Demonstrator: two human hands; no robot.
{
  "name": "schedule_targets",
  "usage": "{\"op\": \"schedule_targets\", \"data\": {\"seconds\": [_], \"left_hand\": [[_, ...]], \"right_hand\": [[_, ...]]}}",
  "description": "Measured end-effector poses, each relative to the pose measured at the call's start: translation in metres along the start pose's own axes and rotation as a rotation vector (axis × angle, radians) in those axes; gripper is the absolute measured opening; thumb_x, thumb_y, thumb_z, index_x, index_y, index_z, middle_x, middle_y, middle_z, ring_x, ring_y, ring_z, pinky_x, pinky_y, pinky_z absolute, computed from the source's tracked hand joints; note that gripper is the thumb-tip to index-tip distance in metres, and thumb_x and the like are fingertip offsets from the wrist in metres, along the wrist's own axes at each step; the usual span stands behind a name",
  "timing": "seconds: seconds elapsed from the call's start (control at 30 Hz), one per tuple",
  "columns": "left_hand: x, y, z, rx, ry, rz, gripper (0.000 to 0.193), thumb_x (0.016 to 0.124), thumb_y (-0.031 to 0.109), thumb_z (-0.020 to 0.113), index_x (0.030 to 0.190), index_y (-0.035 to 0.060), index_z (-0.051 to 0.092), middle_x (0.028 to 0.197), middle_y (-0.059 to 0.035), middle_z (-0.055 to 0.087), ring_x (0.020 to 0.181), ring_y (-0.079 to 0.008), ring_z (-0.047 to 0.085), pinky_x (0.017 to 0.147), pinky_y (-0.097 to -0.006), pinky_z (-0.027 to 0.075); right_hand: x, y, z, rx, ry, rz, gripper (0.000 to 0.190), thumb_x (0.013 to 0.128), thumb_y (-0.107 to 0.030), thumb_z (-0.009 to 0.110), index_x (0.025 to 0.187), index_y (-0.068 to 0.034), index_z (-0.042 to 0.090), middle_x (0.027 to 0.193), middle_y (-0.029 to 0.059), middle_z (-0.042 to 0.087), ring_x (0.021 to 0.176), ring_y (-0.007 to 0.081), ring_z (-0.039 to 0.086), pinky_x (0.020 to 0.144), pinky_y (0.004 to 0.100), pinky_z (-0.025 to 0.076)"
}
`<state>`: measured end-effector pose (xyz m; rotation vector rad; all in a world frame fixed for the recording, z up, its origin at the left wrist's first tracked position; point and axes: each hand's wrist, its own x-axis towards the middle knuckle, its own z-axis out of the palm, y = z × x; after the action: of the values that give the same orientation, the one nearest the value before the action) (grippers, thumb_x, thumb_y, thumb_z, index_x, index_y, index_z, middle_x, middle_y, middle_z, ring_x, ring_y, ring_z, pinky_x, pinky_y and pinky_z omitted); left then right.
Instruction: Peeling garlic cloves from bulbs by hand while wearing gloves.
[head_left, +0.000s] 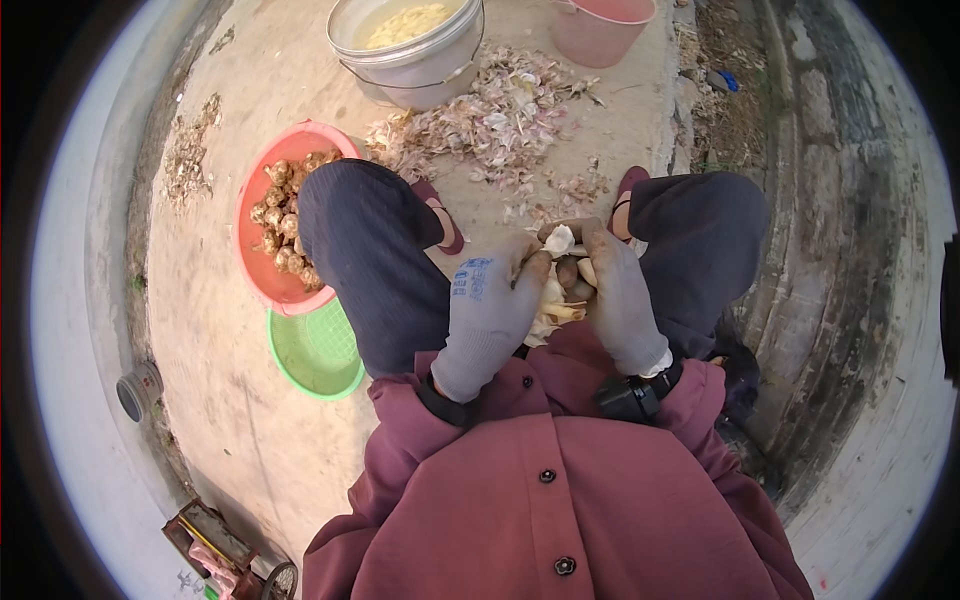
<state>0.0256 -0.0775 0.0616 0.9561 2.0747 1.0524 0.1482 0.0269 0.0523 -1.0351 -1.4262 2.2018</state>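
Both my hands wear grey knit gloves with dirty fingertips and meet between my knees. My left hand (491, 304) is curled around garlic pieces and papery skin (551, 296), with blue print on the glove's back. The fingers of my right hand (624, 300) bend inward around a pale garlic clove (586, 271). Near the fingertips of both hands sits a white piece of garlic (559, 240); which hand grips it is hard to see. A yellowish garlic stem (564, 310) pokes out below. Fingers hide part of the garlic.
A pink basin (251, 251) of unpeeled garlic bulbs (277, 199) stands beside my left knee, by a green plastic basket (307, 360). Ahead are a white bucket (416, 75) with pale cloves in liquid, a pink bucket (600, 34) and heaped garlic skins (502, 112).
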Motion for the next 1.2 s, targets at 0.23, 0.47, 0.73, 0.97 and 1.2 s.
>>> {"op": "schedule_targets", "data": {"seconds": [0.23, 0.47, 0.73, 0.97, 1.2], "left_hand": [[0.000, -0.003, -0.005, -0.129, -0.014, -0.041, 0.020, 0.094, 0.021, 0.060, 0.098, 0.0025, 0.067, 0.075, -0.0178, 0.065, 0.070, -0.0335, 0.067, 0.063, -0.0399, 0.049], [0.000, -0.002, -0.009, 0.011, -0.013, 0.071, 0.021, 0.090, 0.018, 0.062, 0.092, -0.0015, 0.067, 0.066, -0.0081, 0.062, 0.063, -0.0135, 0.060, 0.060, -0.0308, 0.046], [0.002, 0.000, -0.011, -0.235, -0.112, -0.066, 0.018, 0.090, 0.014, 0.059, 0.090, -0.0029, 0.067, 0.068, -0.0044, 0.062, 0.063, -0.0090, 0.057, 0.059, -0.0274, 0.045], [0.002, -0.008, -0.006, -0.574, -0.165, -0.187, 0.016, 0.091, 0.011, 0.059, 0.086, -0.0025, 0.066, 0.072, 0.0019, 0.060, 0.060, -0.0037, 0.052, 0.054, -0.0210, 0.041], [0.004, -0.005, -0.004, -0.631, -0.113, -0.238, 0.013, 0.091, 0.009, 0.058, 0.087, -0.0017, 0.065, 0.072, 0.0025, 0.060, 0.061, -0.0033, 0.051, 0.054, -0.0214, 0.041]], "right_hand": [[-0.003, -0.009, 0.002, 0.015, -0.060, 0.059, 0.030, 0.098, -0.012, 0.052, 0.123, 0.001, 0.061, 0.094, 0.0029, 0.061, 0.076, 0.0063, 0.053, 0.068, 0.0216, 0.045], [0.005, -0.003, -0.002, -0.380, -0.100, -0.207, 0.026, 0.096, -0.005, 0.053, 0.119, 0.001, 0.063, 0.099, 0.0024, 0.064, 0.084, 0.0069, 0.058, 0.073, 0.0232, 0.049], [0.000, -0.004, 0.004, -0.073, -0.058, 0.051, 0.022, 0.102, -0.020, 0.059, 0.113, -0.002, 0.065, 0.080, -0.0018, 0.059, 0.063, 0.0034, 0.051, 0.056, 0.0203, 0.043], [-0.002, 0.003, 0.013, 0.045, -0.006, 0.040, 0.027, 0.103, -0.027, 0.059, 0.112, -0.002, 0.067, 0.079, -0.0035, 0.059, 0.061, 0.0012, 0.048, 0.054, 0.0180, 0.040], [-0.004, 0.010, 0.023, 0.024, 0.057, -0.044, 0.030, 0.104, -0.023, 0.058, 0.119, 0.001, 0.066, 0.088, -0.0019, 0.064, 0.074, 0.0013, 0.054, 0.060, 0.0184, 0.044]]}}
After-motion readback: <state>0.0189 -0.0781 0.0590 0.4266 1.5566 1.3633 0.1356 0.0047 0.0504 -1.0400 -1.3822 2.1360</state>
